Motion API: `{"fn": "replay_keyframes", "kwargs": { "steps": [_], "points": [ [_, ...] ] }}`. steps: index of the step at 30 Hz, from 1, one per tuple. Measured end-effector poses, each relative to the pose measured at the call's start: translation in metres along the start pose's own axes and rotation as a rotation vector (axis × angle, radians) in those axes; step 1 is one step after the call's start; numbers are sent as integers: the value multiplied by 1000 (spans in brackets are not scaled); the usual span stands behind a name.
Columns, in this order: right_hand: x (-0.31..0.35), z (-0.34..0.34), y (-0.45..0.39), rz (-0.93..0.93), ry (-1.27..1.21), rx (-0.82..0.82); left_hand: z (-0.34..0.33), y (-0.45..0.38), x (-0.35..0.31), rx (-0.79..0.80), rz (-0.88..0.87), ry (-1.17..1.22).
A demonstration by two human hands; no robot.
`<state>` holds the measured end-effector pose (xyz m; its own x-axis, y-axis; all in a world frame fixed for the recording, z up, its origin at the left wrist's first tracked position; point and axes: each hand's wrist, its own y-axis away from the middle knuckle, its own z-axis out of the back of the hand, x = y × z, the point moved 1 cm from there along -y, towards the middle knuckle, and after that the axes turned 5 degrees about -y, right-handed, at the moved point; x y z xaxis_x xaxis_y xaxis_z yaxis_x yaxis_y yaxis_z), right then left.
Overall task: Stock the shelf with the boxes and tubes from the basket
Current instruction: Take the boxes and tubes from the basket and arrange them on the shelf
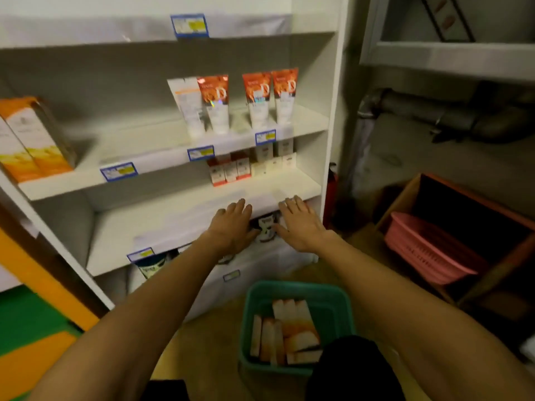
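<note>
left hand: your left hand point(231, 224) reaches out palm down with the fingers straight and together, against the front edge of the white shelf board point(162, 227); it closes on nothing that shows.
right hand: your right hand point(299, 224) lies the same way just beside it, fingers straight and spread a little, gripping nothing.
between the hands: a dark and white tube point(265, 229) shows in the gap, on the level below the board; your thumbs sit close to it, but you cannot tell from this view whether they touch it.
basket: the green plastic basket point(335, 302) sits on the floor below your arms, near your dark-clad knee point(350, 369).
boxes in basket: several white and orange cardboard boxes point(289, 331) stand and lean inside it.
upper shelf: four white tubes with orange-red tops point(257, 96) stand upright toward the right; two tall orange and white boxes point(31, 140) stand at the far left.
middle shelf: small red and white cartons point(230, 169) stand in a row beside small cream cartons point(275, 159).
lowest level: a dark green and white tube point(152, 263) shows under the board on the left.
labels: blue-edged price tags point(200, 153) sit on the shelf fronts.
right side: a pink plastic basket point(428, 247) rests inside a brown cardboard box point(405, 195).
</note>
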<state>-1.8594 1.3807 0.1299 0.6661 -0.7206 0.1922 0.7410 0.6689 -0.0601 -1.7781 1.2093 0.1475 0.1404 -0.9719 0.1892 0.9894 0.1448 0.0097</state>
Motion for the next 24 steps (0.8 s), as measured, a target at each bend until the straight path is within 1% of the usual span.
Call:
{"fn": "replay_keyframes", "kwargs": {
  "steps": [2,4,6,9,14,18,20,24],
  "points": [
    [-13,-22,13,-51,-26,47,-26,2,-17,41,-35,-12],
    [-26,-47,25,-108,-50,128,-53,3,-33,69,-65,-17],
    [-36,-72,33,-151,-59,207,-80,4,-48,145,-93,-11],
    [-47,-106,34,-193,-56,278,-116,2,-64,254,-115,-15],
    [-64,-157,26,-237,-17,432,-178,-9,-80,376,-133,60],
    [-74,-197,13,-323,-103,533,-232,-21,-90,484,-129,118],
    [-79,-219,11,-392,-178,538,-257,-29,-95,540,-136,128],
    [-94,-272,16,-470,-182,648,-301,-44,-103,595,-148,151]
  ]
}}
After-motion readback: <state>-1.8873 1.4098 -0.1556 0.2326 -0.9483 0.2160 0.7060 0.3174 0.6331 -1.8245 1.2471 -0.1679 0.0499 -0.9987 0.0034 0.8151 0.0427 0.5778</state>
